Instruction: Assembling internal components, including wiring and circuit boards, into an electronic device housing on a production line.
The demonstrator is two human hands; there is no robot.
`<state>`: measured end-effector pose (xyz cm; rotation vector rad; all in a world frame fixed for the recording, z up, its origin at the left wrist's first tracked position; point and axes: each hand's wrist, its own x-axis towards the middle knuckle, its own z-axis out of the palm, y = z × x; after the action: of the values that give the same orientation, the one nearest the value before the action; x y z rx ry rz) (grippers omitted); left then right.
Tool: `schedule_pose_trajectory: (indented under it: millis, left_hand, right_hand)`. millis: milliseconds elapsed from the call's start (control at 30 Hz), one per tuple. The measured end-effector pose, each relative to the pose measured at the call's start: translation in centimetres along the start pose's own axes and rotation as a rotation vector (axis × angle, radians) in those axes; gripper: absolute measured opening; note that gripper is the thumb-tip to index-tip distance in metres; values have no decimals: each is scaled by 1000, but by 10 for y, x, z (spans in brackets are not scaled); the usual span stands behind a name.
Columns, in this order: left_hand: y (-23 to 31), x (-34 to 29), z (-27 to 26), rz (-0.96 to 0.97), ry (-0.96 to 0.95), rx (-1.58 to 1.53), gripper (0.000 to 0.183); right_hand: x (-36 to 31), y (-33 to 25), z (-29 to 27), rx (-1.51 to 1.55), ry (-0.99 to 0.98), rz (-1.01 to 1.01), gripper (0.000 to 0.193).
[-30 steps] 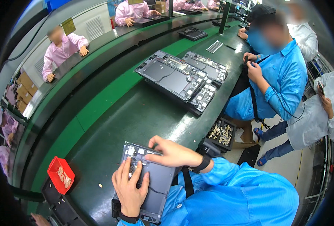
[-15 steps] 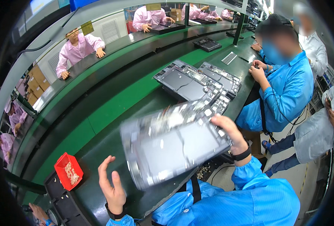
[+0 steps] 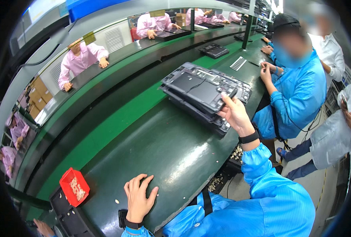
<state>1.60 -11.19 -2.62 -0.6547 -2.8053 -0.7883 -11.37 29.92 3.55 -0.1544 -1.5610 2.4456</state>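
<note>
My right hand (image 3: 236, 115) pinches the near right corner of an opened tablet-like device (image 3: 197, 87), thumb on top and fingers beneath. That device is flat and dark, with a bare circuit board and a black central panel. It lies on, or just over, a stack of similar units (image 3: 195, 106); whether it fully touches them I cannot tell. Nothing is in my left hand (image 3: 140, 199), which lies palm down on the green tabletop (image 3: 144, 154) with its fingers out. Small pale bits are scattered near it.
A red bin (image 3: 69, 192) with pale bits stands at left by a black tray (image 3: 74, 219). Another dark device (image 3: 214, 50) lies farther along the bench, near a white gridded sheet (image 3: 238, 63). A co-worker in blue (image 3: 298, 83) sits at right. People in pink (image 3: 82, 63) work across.
The opened device has moved from in front of me, away and to the right, onto the stack, with my right hand on it. My left hand has come down onto the tabletop.
</note>
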Motion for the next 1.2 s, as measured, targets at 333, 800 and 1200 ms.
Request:
schedule_pose_trajectory:
  millis: [333,800,1200]
  left_hand:
    - [2,0,0,-55,-7,-10,42]
    - [4,0,-2,-45,12,27,42]
    - [0,-1,2,-69,28,10,41]
  right_hand:
    - [-15,-14,-59,-454,40,16,31]
    - [115,3,-169,-1424,709,315,102]
    - [168,-1,-199,-151,323,55,25]
